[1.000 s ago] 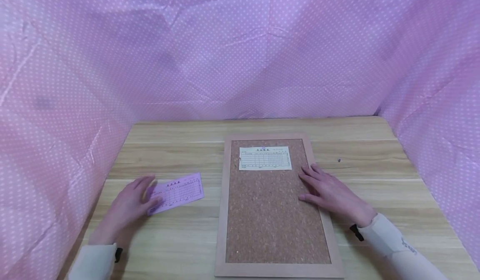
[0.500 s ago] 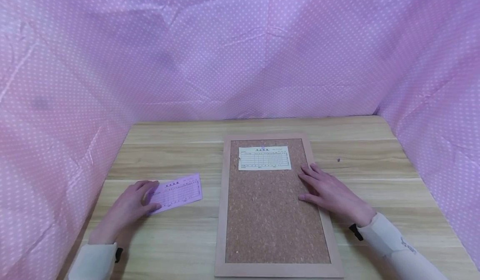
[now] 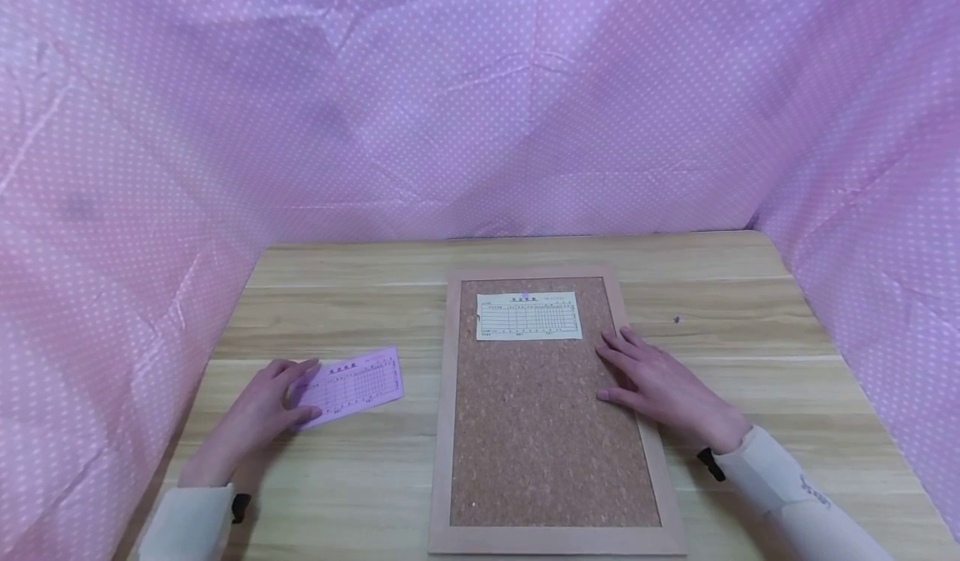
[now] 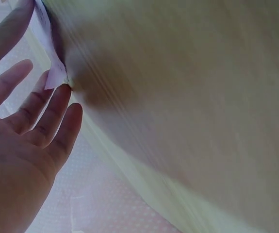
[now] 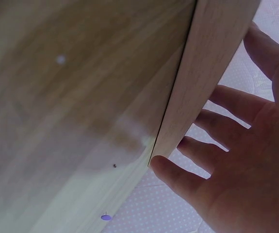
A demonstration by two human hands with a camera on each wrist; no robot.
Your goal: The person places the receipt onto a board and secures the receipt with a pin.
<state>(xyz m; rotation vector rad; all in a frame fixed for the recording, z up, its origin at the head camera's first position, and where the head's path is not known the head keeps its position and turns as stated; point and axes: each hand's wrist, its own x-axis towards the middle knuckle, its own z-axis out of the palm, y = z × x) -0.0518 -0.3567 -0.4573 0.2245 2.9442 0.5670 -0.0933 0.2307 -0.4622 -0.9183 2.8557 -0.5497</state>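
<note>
Purple slip point(image 3: 354, 384) is being pinched by left hand point(image 3: 258, 404) near worktop's point(image 3: 251, 319) left edge, right hand point(image 3: 667, 388) spread — creasing being risked by over-squeezing.

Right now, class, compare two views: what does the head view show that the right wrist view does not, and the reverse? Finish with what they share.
Only the head view: the left hand touching the lilac printed paper slip, the pale greenish printed paper slip, and the brown speckled cork face it lies on.

Only the right wrist view: the palm side of the right hand, and a tiny dark speck on the table.

Both: the right hand, the board's light wooden frame, the wood-grained table, the small purple pin and the pink white-dotted cloth.
</note>
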